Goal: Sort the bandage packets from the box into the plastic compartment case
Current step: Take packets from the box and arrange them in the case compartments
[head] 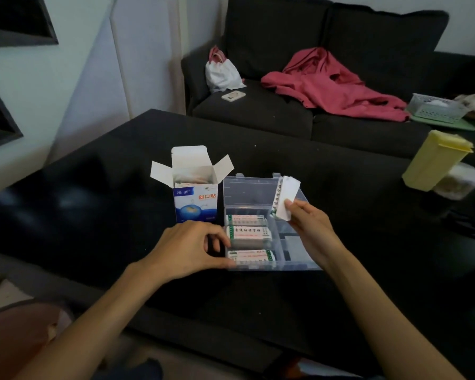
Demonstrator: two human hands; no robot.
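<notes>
Pinching packets, right-hand fingers

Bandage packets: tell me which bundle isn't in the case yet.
The bundle pinched upright in the right hand, above the case. The other three lie flat in its left compartments.

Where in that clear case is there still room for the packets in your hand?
The right-hand compartments of the case, below the right hand and its packets, look bare. The left column is crowded: three stacks, and the left hand at that edge.
</notes>
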